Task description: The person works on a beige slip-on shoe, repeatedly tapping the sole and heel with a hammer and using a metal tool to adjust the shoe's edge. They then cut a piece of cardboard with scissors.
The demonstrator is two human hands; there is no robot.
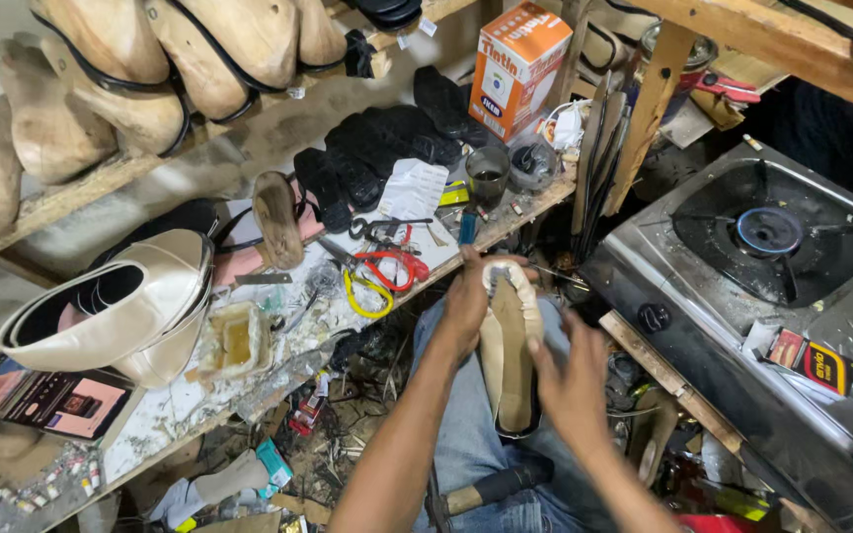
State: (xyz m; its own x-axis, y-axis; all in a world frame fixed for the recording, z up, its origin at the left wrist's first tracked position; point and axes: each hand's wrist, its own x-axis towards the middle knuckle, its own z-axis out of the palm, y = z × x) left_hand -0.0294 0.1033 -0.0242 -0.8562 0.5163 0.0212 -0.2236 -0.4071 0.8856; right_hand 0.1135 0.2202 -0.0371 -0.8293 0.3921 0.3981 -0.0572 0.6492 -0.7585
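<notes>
Wooden bench (199,400) cluttered w/ tools, gas stove (742,286) beside; both hands' fingers clamped on shoe (507,345).

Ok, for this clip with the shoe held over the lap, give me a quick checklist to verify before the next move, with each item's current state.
1. Left hand has a grip on the toe end of the beige shoe: ok.
2. Right hand touches the shoe's heel side: ok, though the hand is blurred.
3. Shoe sole side faces up toward the camera: ok.
4. Red-handled scissors lie on the workbench, apart from both hands: ok.
5. Glue tub sits upright on the workbench: ok.
6. Gas stove burner is unlit: cannot tell.
</notes>
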